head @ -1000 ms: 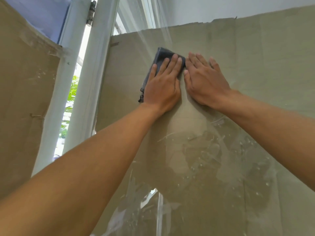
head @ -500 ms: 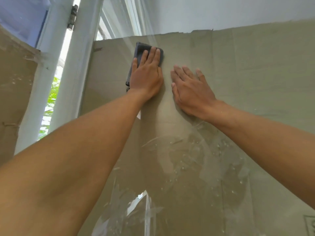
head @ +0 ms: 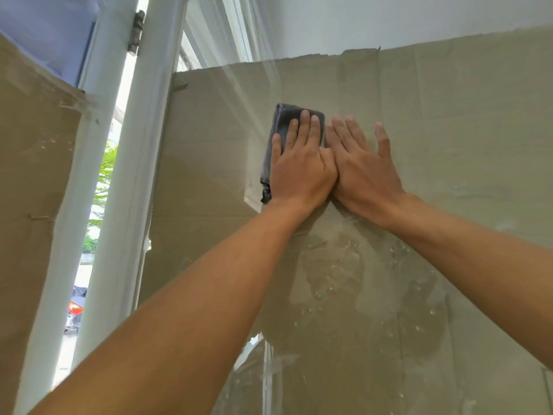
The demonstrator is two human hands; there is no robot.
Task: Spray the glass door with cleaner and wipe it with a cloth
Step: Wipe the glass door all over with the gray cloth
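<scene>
Two flat hands meet at centre frame. The folded grey cloth (head: pixel 282 121) is only pinned under the left hand (head: pixel 302 172), whose fingers lie straight rather than gripping, so I judge a hard stroke could let it slide out and drop. The right hand (head: pixel 366 172), splayed, bare and holding nothing, may smear prints, and droplets (head: pixel 417 327) at lower right could dry into streaks on the glass door (head: pixel 478 130).

I count two bare hands, left hand (head: pixel 302 172) and right hand (head: pixel 363 172); one folded dark grey cloth (head: pixel 284 119); one clear glass door (head: pixel 374 295); two brown cardboard sheets (head: pixel 463 130); one grey metal hinge (head: pixel 136 32).
</scene>
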